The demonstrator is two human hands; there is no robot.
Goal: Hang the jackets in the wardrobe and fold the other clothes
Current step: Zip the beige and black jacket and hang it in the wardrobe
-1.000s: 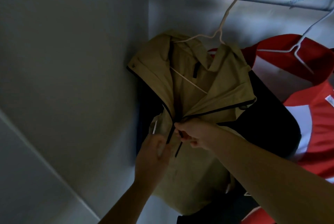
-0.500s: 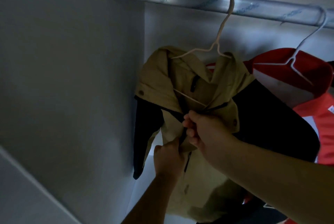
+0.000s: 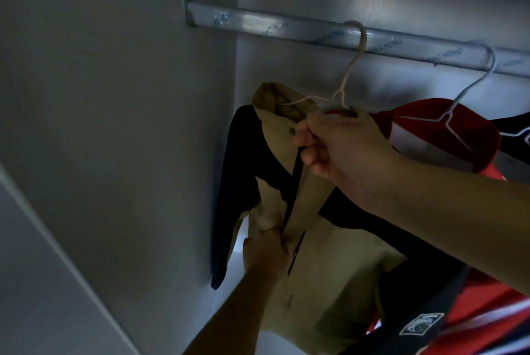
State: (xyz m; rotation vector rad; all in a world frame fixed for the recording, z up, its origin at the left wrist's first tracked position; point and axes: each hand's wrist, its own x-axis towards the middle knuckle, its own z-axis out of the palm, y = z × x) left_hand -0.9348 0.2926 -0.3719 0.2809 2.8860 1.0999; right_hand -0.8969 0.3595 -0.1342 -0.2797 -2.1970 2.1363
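You are now pinching the zip at the collar with your right hand (image 3: 338,151), up from mid-chest, while your left hand (image 3: 265,248) is clutching the hem (the tan jacket (image 3: 324,254), nearly closed, is hanging on the wardrobe rail (image 3: 258,24)).

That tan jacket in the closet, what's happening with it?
A person is zipping up the tan jacket, which hangs on a hanger from the rail. The right hand pinches near the collar at the top of the zipper, while the left hand holds the front lower down. A red jacket hangs beside it.
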